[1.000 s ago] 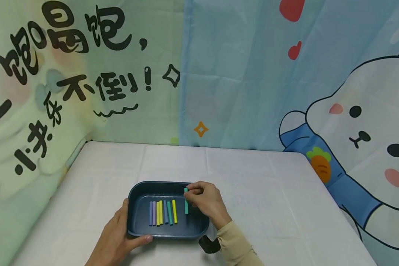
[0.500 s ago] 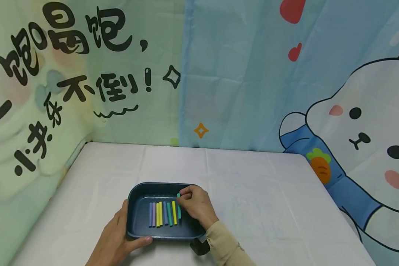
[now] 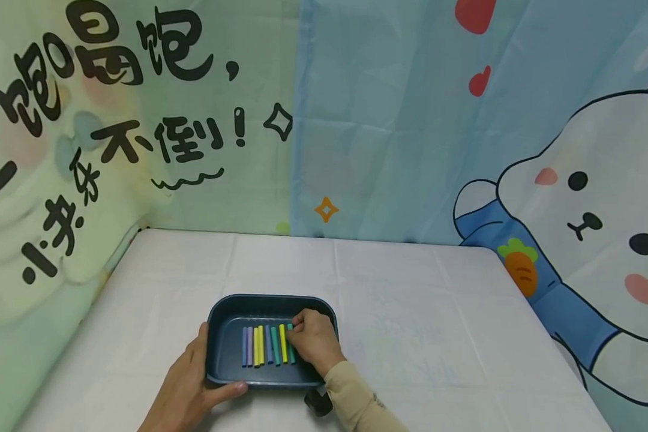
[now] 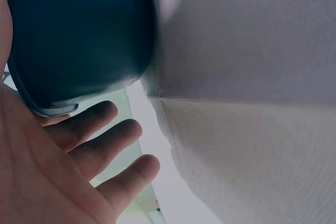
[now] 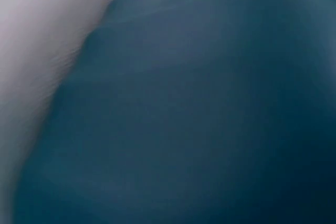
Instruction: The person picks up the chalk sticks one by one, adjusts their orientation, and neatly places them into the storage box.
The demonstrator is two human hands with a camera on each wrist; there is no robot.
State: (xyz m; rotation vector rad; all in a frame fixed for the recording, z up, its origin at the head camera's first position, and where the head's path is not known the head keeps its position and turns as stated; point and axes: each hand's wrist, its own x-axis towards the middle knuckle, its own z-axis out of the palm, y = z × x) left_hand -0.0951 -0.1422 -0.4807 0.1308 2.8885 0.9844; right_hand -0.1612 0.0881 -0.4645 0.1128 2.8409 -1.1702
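Note:
A dark blue tray (image 3: 270, 376) stands on the white table, with a row of coloured chalk sticks (image 3: 258, 348) in purple, yellow, blue and green lying side by side in it. My left hand (image 3: 191, 384) holds the tray's near left corner, thumb along the front and fingers at the left side. In the left wrist view several fingers (image 4: 113, 150) stay clear of the tray's wall. My right hand (image 3: 317, 342) reaches inside and pinches the upper end of a green chalk stick (image 3: 291, 354) at the row's right end. The right wrist view shows only the blurred tray wall (image 5: 157, 114).
White cloth covers the table (image 3: 410, 324) around the tray. Printed curtains (image 3: 378, 120) hang behind the table and on its left. A black wrist-worn device (image 3: 318, 402) sits under my right wrist, near the tray's front right corner.
My right hand has moved left and lowered the green chalk stick from the tray's right side to beside the rightmost yellow one. The left hand and tray have stayed in place.

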